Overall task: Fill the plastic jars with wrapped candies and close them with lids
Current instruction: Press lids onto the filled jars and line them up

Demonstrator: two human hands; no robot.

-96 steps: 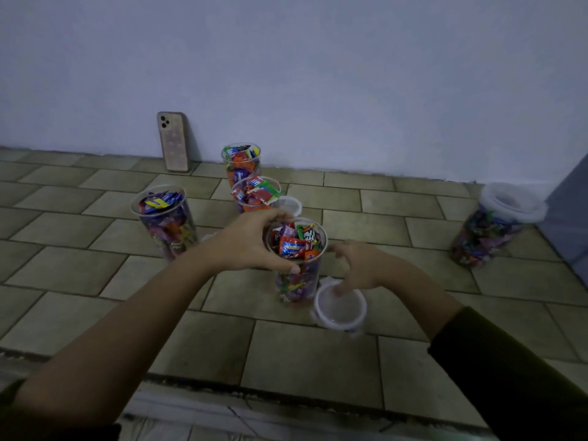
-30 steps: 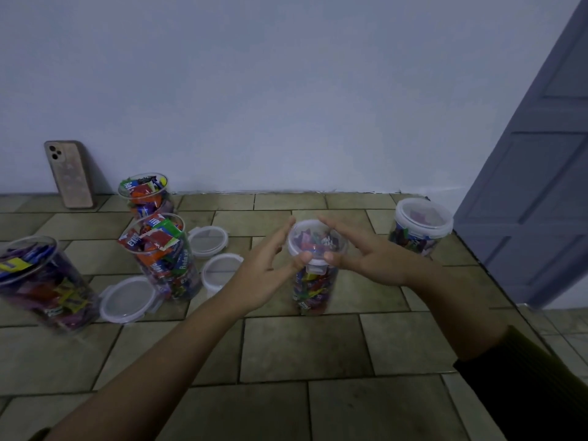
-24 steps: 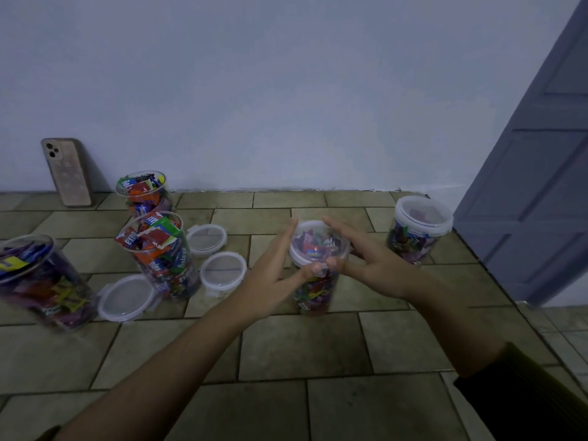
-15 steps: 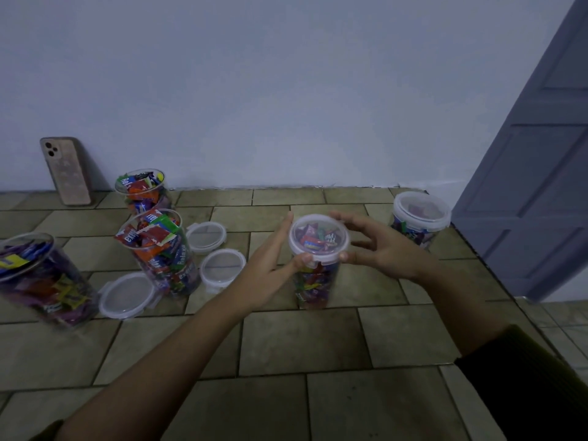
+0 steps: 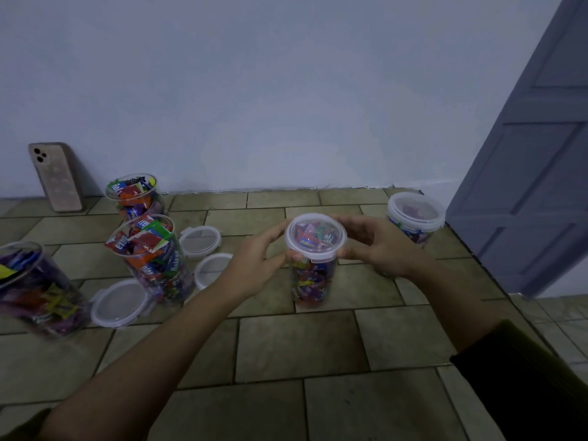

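Head view, only camera.

Change logged: a few seconds back the tall clear plastic jar of wrapped candies (image 5: 313, 281) stood open among the others, my left hand on its rim and my right reaching for a loose cap on the floor. Now the round translucent plastic lid (image 5: 315, 237) sits level on its mouth. A second ago my fingers were spread out over it; now they are curled in.

Hands: left hand (image 5: 254, 268) and right hand (image 5: 378, 249) are apart, one on each side of the jar. Each clamps the lid's rim between fingers and thumb. Whether the rim has snapped home all round, I cannot tell.

Position: the jar stands upright mid-floor on the tan tiled floor (image 5: 302, 345), well apart from the open group at the left edge.

Task reading: I judge this to be the second jar capped, or nearly so. The first lidded jar (image 5: 413, 224) stands at the far right corner by the grey-blue door (image 5: 534, 186).

Remaining:
- Three full open jars at the left: the far one (image 5: 135, 195), the middle one (image 5: 149, 259), and the nearest one (image 5: 28, 288).
- Three loose lids (image 5: 200, 241) (image 5: 211, 270) (image 5: 119, 302) lying beside them, one for each.

A phone (image 5: 57, 176) leans on the wall at the far left edge.
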